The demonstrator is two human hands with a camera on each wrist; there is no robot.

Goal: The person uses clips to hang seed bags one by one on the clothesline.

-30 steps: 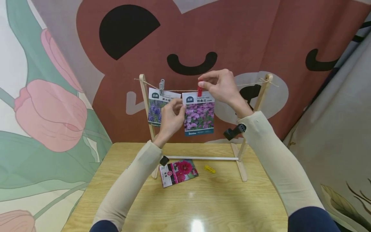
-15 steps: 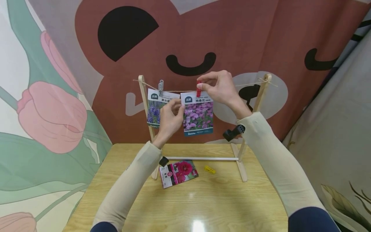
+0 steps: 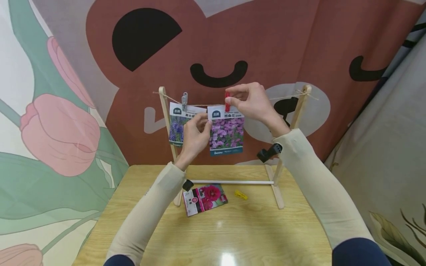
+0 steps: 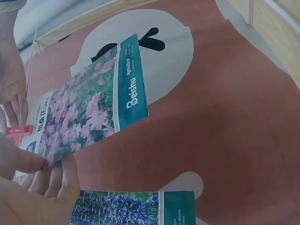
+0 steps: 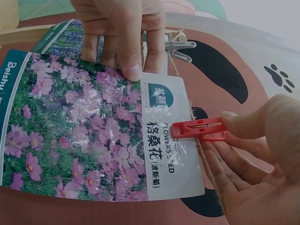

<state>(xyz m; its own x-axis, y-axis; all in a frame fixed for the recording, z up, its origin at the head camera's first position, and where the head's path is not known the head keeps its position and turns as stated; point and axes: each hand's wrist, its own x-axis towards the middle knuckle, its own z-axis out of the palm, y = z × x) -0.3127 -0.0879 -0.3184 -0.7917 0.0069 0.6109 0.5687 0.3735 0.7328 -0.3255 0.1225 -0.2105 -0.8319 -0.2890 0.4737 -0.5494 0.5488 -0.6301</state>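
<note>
A seed packet with pink flowers (image 3: 227, 133) hangs at the twine (image 3: 208, 105), its white top edge under a red clothespin (image 5: 199, 127). My left hand (image 3: 195, 135) pinches the packet's left edge between thumb and fingers. My right hand (image 3: 254, 101) pinches the clothespin's handles, while its jaws sit over the packet's top in the right wrist view. To the left, a packet with purple flowers (image 3: 177, 127) hangs from a grey clothespin (image 3: 184, 101), partly hidden behind my left hand.
The twine runs between two wooden posts (image 3: 301, 105) joined low down by a white rod (image 3: 233, 181). On the table (image 3: 213, 236) lie a packet with magenta flowers (image 3: 206, 199) and a yellow clothespin (image 3: 241, 194). A printed curtain (image 3: 266, 37) hangs behind.
Both hands keep their grip on the packet and the red clothespin. The right hand and clothespin have shifted very slightly left and down in the head view.
</note>
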